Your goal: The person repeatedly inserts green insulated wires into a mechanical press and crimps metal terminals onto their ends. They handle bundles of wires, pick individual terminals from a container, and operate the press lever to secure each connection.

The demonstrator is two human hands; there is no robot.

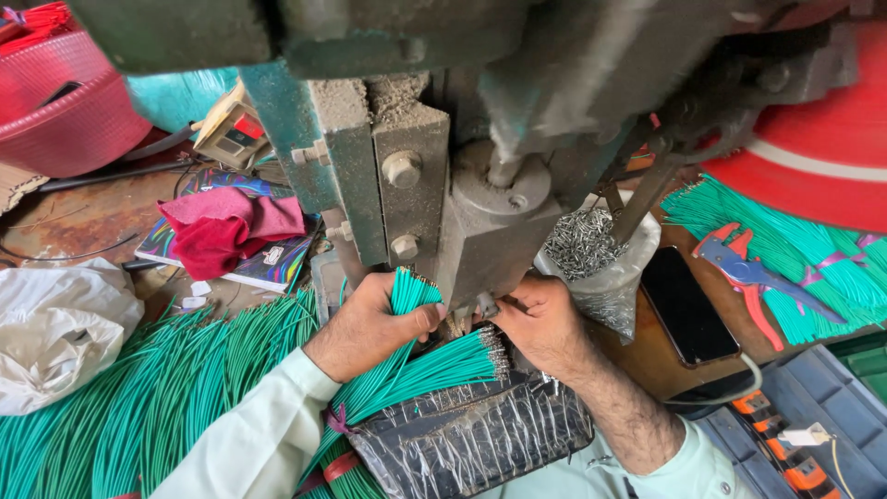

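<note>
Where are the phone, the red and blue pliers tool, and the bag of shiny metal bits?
phone (685, 306), head view, middle of its dark screen.
pliers tool (745, 273), head view, on its blue body.
bag of metal bits (584, 244), head view, on the silvery heap.

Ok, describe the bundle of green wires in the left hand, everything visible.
The bundle of green wires is a thick sheaf of thin, plastic-coated strands, all the same teal green. The left hand wraps around its middle. The upper ends fan out just under the grey metal press, tips bare and metallic. The lower part runs down past the pale sleeve, crossing a second bundle whose tips point toward the right hand.
</note>
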